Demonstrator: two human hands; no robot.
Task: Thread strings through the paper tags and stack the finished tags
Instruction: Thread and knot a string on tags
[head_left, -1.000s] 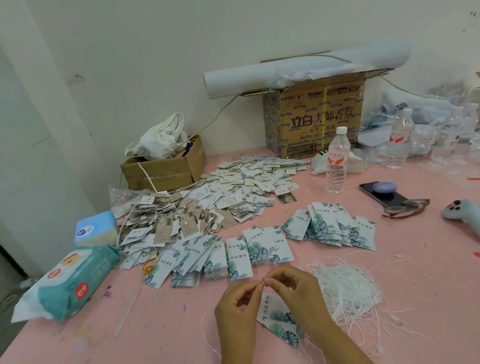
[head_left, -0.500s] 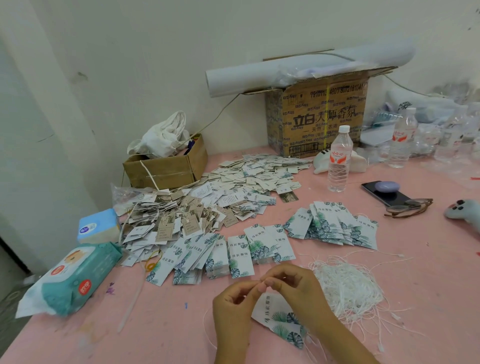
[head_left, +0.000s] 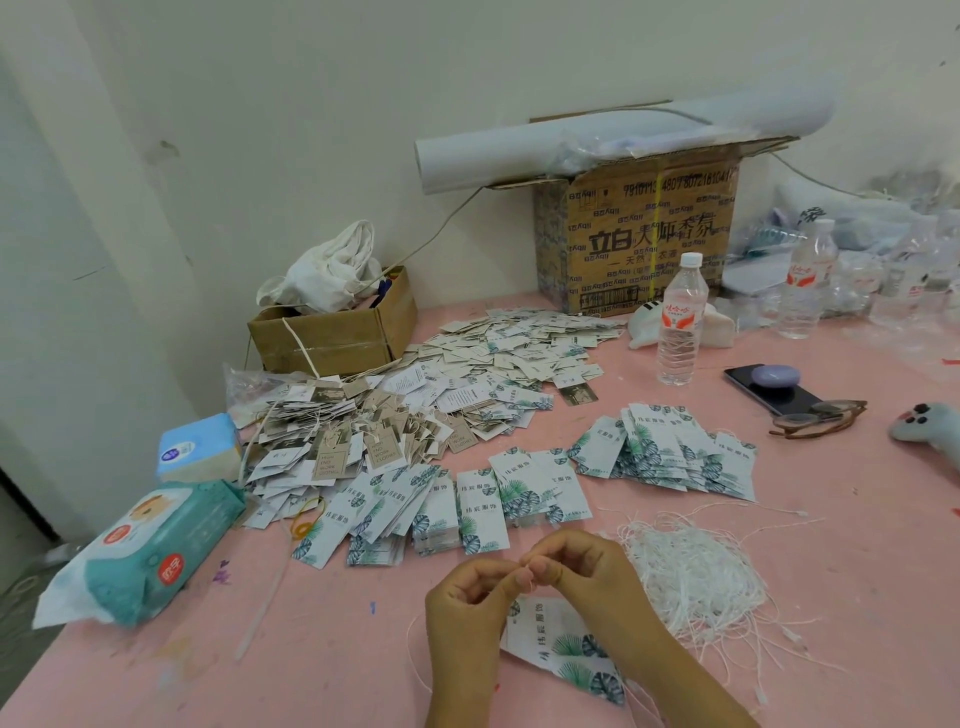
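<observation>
String (head_left: 409, 647) thin, white; left hand (head_left: 470, 603), right hand (head_left: 587, 577) pinch.

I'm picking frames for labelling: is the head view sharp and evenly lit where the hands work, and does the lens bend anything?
Head view: soft, even light, no glare; left hand and right hand slightly soft where they pinch the string, the tag under them readable; edge lines bow, and the far-right bottles blur.

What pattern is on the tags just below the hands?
The tags carry teal-green leaf prints on white; the head view shows it.
</observation>
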